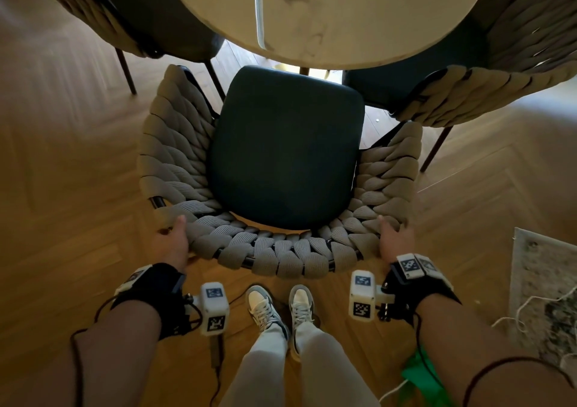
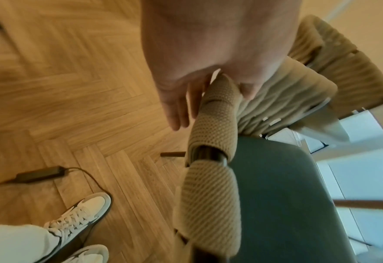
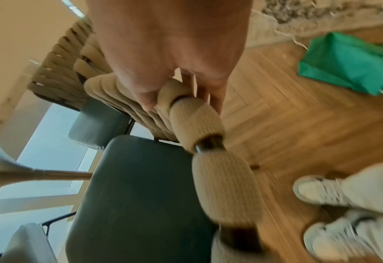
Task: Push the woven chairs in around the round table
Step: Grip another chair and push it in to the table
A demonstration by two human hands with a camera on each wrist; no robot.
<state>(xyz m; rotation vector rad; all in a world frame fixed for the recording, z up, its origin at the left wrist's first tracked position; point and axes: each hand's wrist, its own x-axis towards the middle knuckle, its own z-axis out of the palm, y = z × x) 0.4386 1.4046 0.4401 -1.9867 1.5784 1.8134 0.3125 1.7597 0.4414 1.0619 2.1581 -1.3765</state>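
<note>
The chair [image 1: 281, 169] stood on the floor [image 1: 78, 157] just short of the table [image 1: 324, 13], its dark seat [image 1: 285, 150] facing the table edge and only the seat's front reaching that edge. Two more woven chairs flanked it: one [image 1: 131, 16] to the chair's left, one [image 1: 487, 94] to its right whose woven back overlapped the chair's right arm in the head view; whether they touched could not be told.

The left hand [image 1: 171, 241] gripped the back rim of the chair at its left rear corner, thumb over the top and inner side, fingers down the outer side, as the left wrist view showed [image 2: 208, 62]. The right hand [image 1: 395, 241] held the right rear corner the same way, thumb and fingers closed round a woven band [image 3: 174, 58].

The chair looked moderately heavy: a dark tube frame [image 3: 208, 144] carried thick knitted bands [image 1: 281, 250]. The bands were soft and would give under the fingers, so a push probably went best through the stiff frame beneath them, with both rear corners held to keep the chair straight. The legs would likely drag on the wooden floor, not roll, so an even, low push seemed wise. The neighbour on the chair's right left little room, and the soft weave could snag there.
</note>
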